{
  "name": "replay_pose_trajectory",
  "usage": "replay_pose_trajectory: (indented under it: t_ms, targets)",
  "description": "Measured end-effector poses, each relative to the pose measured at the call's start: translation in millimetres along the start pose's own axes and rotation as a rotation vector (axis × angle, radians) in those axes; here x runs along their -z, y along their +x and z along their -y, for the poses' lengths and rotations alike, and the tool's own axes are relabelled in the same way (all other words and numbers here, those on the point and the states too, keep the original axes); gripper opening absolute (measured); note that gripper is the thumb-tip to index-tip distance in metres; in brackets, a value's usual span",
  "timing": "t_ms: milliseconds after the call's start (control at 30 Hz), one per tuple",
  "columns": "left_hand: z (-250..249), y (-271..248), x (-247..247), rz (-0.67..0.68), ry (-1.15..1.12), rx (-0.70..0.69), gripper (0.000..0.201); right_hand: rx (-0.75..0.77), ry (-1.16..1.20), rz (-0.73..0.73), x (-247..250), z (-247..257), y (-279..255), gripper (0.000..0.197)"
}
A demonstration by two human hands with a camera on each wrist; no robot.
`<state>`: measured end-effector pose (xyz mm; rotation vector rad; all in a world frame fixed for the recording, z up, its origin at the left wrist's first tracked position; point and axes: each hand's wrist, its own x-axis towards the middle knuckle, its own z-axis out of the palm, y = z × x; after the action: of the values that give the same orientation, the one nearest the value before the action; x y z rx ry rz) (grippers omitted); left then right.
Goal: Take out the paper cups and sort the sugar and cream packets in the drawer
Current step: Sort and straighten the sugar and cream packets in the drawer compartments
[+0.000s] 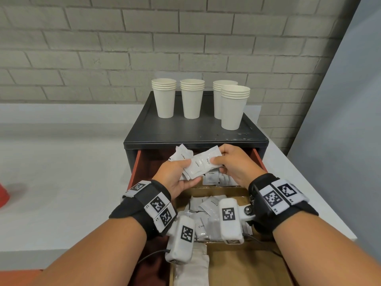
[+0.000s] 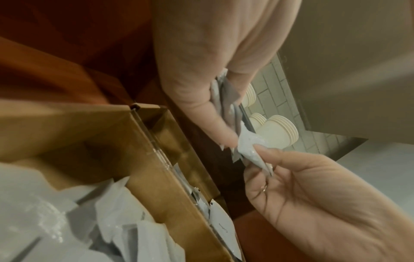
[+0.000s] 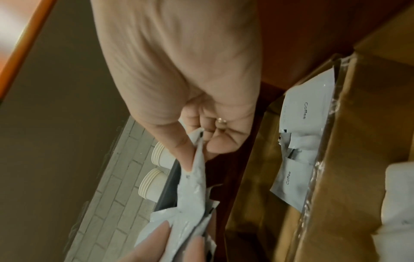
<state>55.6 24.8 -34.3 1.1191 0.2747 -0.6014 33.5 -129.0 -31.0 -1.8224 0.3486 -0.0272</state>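
While left hand (image 1: 175, 178) grips a fanned bunch of coffee packets (image 1: 195, 165), right hand (image 1: 233, 162) pinches the top one's end, both over the open drawer (image 1: 136, 164). Cream packets (image 1: 206, 205) lie in the nearer cardboard compartment. Paper cups (image 1: 192, 98) stand stacked on the cabinet top (image 1: 185, 131). Risk: loose fan slips, packets drop into wrong compartment.

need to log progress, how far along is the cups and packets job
The cups look done: four stacks of paper cups stand on top of the black cabinet. Sorting is in hand: the left hand and right hand together hold a bunch of Coffee packets above the open drawer. Left to do: the cardboard compartment nearer the person holds a loose jumble of packets.
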Motion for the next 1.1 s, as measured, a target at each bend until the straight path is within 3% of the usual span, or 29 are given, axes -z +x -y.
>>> replay_pose_trajectory:
  t_ms: [133,333,533,700,833,933,1033,1100]
  targets:
    - [0.5,3.0,0.4,-0.018,-0.002,-0.026,0.039,0.015,-0.173,0.174,-5.7,0.0,-5.0,0.033]
    - [0.4,3.1,1.2,-0.014,-0.020,-0.036,0.050,-0.025,-0.360,0.284,-5.7,2.9,-8.8,0.036]
    - [-1.2,0.7,-1.3,-0.012,-0.060,-0.038,0.057,-0.194,0.159,0.157,5.6,11.5,-8.5,0.037]
    - [-0.2,4.8,0.1,0.013,-0.062,-0.037,0.061,-0.339,0.105,-0.062,-5.0,9.3,-2.1,0.040]
    - [1.0,4.1,-0.3,0.048,-0.081,-0.044,0.056,-0.401,0.326,-0.027,-14.4,12.3,-7.9,0.036]
    - [2.8,5.7,1.5,0.082,-0.063,-0.056,0.045,-0.346,0.450,0.138,-17.1,9.9,-12.0,0.028]
    - [4.8,5.6,2.6,0.107,-0.025,-0.070,0.043,-0.311,0.382,0.222,-20.4,8.8,-15.6,0.017]
    - [5.6,3.7,1.9,0.121,0.015,-0.070,0.042,-0.247,0.276,0.180,-23.6,6.5,-13.9,0.023]
